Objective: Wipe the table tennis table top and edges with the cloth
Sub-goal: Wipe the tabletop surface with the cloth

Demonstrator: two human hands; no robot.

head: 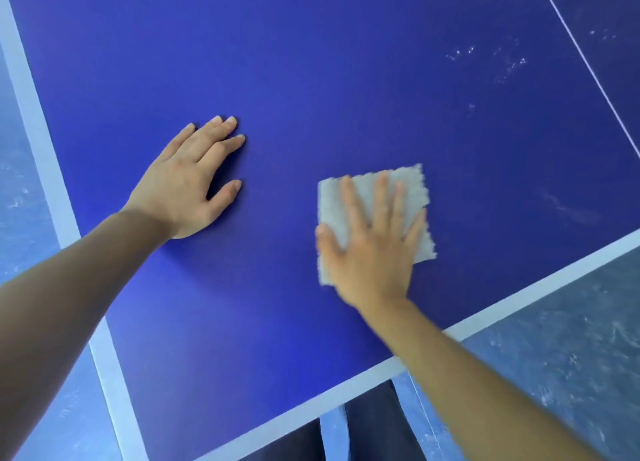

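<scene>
Dark trouser legs (374, 426) show nearest, under our right forearm, over the mottled floor (571, 339). Just past them runs the white border stripe (346, 388) of the blue table (311, 62). Our right hand (370, 253), a bit blurred, lies flat on the white cloth (408, 190), fingers straight and spread, pressing it to the table top. Cloth corners stick out past the fingertips. Left of it, apart, our left hand (188, 183) rests palm-down on bare table, fingers straight, holding nothing. Beyond the right hand we see pale smudges (498, 62) and a thin white line (585, 59).

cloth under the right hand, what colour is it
White, or very pale grey; the cloth shows best in the head view.
</scene>
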